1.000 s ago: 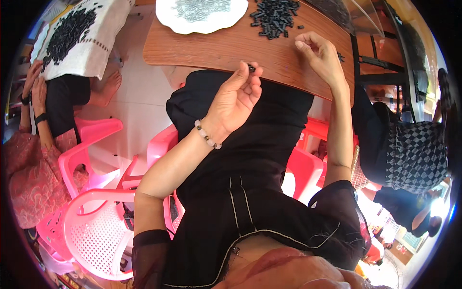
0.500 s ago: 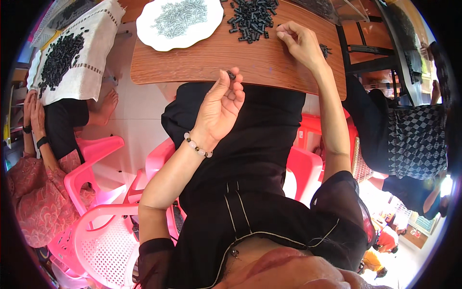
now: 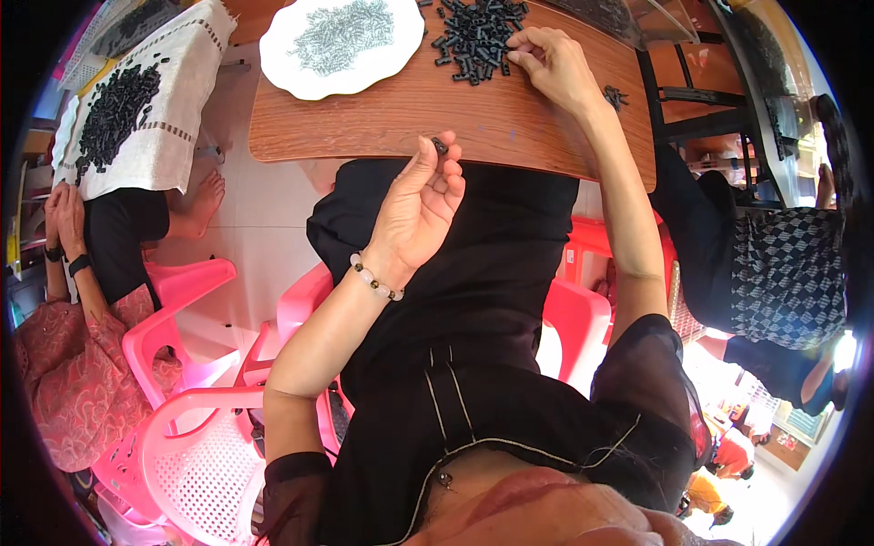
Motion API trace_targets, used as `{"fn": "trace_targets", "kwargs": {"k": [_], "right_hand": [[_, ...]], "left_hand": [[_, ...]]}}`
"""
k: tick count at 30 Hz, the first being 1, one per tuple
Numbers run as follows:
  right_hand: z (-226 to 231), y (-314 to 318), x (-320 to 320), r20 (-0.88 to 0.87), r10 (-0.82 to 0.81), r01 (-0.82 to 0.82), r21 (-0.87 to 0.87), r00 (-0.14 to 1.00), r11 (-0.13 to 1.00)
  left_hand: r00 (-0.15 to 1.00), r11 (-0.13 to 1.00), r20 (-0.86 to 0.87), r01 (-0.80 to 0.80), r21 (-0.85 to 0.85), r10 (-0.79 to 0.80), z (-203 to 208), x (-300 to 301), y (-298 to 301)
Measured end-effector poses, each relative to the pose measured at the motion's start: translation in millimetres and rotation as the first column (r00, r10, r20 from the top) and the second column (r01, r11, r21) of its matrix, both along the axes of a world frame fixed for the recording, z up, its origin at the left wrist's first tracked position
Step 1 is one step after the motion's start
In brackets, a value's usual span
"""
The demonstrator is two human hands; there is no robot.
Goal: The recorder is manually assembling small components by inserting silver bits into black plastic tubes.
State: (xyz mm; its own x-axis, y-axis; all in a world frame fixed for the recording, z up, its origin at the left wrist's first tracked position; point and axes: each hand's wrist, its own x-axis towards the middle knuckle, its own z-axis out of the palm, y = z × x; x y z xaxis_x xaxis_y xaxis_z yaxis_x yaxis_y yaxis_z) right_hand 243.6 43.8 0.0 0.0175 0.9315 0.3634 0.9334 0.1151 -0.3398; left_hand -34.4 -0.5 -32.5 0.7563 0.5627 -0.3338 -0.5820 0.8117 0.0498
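My left hand (image 3: 421, 205), palm up just in front of the table's near edge, pinches a small black plastic piece (image 3: 440, 146) between thumb and fingertips. Over the table, my right hand (image 3: 560, 73) has its thumb and forefinger brought together at the right edge of a pile of small black plastic pieces (image 3: 478, 41). Whatever lies between those fingertips is too small to make out. Left of the pile is a white wavy-rimmed plate (image 3: 341, 90) holding many tiny greyish, clear-looking parts (image 3: 341, 36).
Beside my right forearm, a few small dark parts (image 3: 614, 96) lie on the brown wooden table (image 3: 382, 127). At left, another person's hands (image 3: 66, 218) rest by a cloth-covered table (image 3: 187, 100) bearing more black pieces (image 3: 118, 114). Pink plastic chairs (image 3: 200, 446) stand around me.
My right hand has moved left, its fingertips now at the edge of the black pile. My left hand stays nearly in place, still pinching its piece.
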Motion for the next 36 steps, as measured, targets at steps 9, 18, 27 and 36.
{"fn": "trace_targets", "kwargs": {"k": [9,18,27,36], "right_hand": [[6,6,-2,-0.067,0.012,-0.007,0.075,0.998,0.997],[-12,23,-5,-0.008,0.105,-0.102,0.149,0.994,0.984],[-9,8,3,-0.073,0.038,-0.028,0.123,0.997,0.992],[-14,7,21,-0.272,0.007,0.031,0.135,0.962,0.99]], "left_hand": [[1.0,0.998,-0.003,0.022,-0.064,-0.022,2,-1,0],[1.0,0.997,-0.009,0.027,-0.075,-0.028,1,0,1],[0.999,0.994,-0.005,0.035,-0.099,-0.035,3,0,1],[0.999,0.994,-0.001,0.036,-0.108,-0.036,2,1,0]]}}
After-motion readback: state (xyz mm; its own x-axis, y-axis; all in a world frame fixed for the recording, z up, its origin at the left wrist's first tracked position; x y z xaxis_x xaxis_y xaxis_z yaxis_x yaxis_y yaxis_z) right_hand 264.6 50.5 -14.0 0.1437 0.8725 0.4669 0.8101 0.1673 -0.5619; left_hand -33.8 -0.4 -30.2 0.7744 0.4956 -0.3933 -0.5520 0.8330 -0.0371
